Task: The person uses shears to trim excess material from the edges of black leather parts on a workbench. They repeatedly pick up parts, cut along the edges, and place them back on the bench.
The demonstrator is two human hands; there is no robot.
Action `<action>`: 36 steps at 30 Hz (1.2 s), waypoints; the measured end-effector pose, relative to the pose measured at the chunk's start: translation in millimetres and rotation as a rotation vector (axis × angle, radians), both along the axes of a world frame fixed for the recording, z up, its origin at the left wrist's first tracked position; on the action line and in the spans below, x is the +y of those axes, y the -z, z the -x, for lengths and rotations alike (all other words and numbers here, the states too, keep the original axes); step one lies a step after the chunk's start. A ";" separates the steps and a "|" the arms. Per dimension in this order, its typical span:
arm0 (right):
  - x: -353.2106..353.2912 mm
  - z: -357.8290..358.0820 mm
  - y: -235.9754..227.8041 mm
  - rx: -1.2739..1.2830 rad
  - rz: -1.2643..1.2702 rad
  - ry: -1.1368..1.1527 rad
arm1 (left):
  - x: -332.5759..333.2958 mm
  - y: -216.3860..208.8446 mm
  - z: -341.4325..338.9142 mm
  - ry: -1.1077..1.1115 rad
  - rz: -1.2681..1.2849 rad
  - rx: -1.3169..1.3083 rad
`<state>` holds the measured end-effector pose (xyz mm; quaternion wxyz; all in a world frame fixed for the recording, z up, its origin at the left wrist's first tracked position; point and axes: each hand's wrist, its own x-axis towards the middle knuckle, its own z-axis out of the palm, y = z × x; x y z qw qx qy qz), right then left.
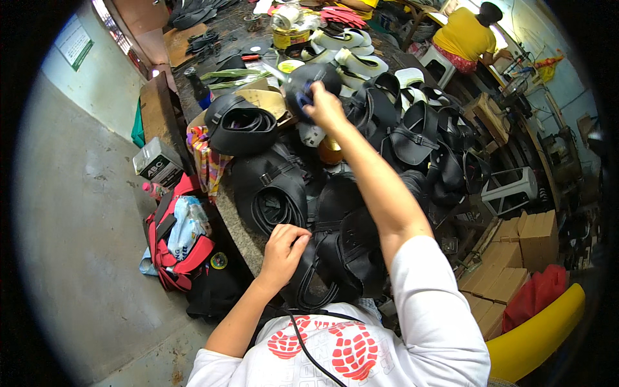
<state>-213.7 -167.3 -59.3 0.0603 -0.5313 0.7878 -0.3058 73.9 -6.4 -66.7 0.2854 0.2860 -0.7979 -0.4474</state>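
Note:
My right hand (325,108) reaches far over the table. Its fingers are wrapped round the blue handle of what look like scissors (302,99), whose pale blades point up and left. A dark rounded black piece (322,76) is right beside that hand. Near me, my left hand (284,253) is closed, thumb against forefinger, over the black leather pieces; anything in it is hidden. Just beyond it lies a coiled bundle of black straps (277,206) in a buckled black leather piece (258,174). More black leather pieces (348,238) are heaped to its right.
Buckled black leather uppers (412,138) and white curved pieces (361,62) crowd the table's right. Further left stand a dark bottle (198,89) and a yellow can (290,37). A red bag (184,238), cardboard boxes (503,271) and a yellow chair (541,329) flank me. A person (467,39) sits far right.

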 end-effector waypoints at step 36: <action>-31.2 -0.7 -10.4 -0.168 0.440 -0.219 | -23.9 -14.5 0.5 0.071 0.174 -0.052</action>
